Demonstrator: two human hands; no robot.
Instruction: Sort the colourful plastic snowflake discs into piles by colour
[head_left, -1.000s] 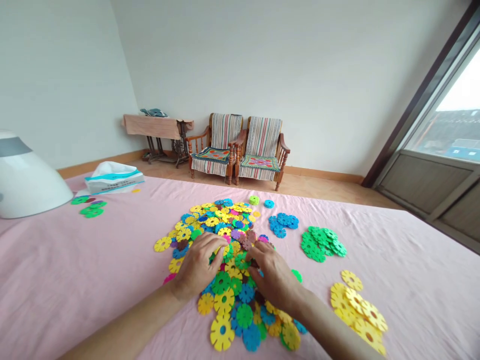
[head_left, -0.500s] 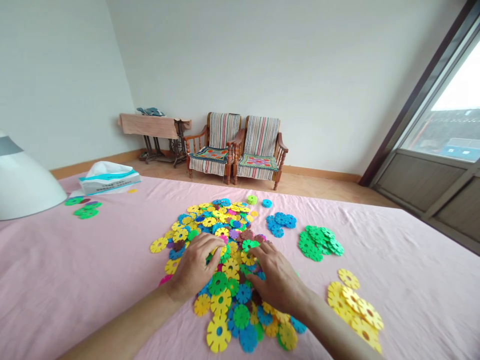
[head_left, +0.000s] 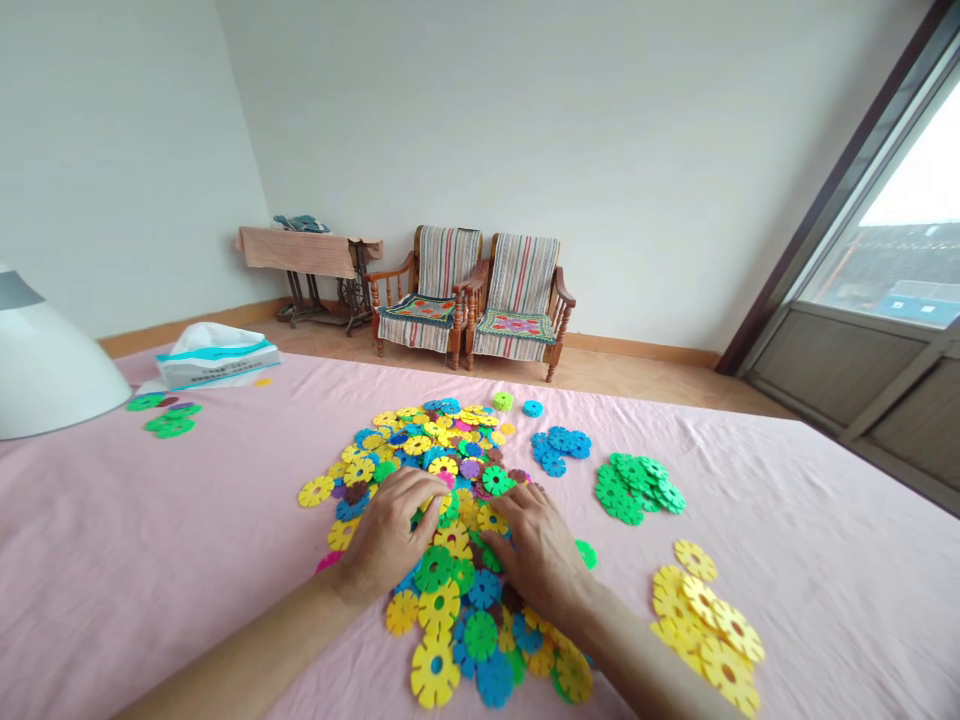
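A heap of colourful plastic snowflake discs (head_left: 439, 570) in yellow, green, blue, brown, purple and pink lies before me. On its left side is my left hand (head_left: 394, 530), its fingers bent and the thumb tip close to them. What they hold, if anything, is hidden; yellow and green show in the gap. Over the right side, my right hand (head_left: 540, 550) has its fingers bent and its thumb apart from them. Its fingertips are at the edge of a green disc (head_left: 497, 480), and a yellow disc (head_left: 491, 519) shows beside them.
To the right lie separate groups of blue discs (head_left: 561, 443), green discs (head_left: 637, 488) and yellow discs (head_left: 709, 625). A tissue pack (head_left: 217, 358) and a white rounded object (head_left: 56, 365) stand at left, near a few discs (head_left: 171, 422). Two chairs (head_left: 480, 300) stand beyond the pink cloth (head_left: 247, 520).
My right hand has shifted slightly left, uncovering a green disc at its right. The green disc at its fingertips sits slightly farther away. My left hand has hardly moved.
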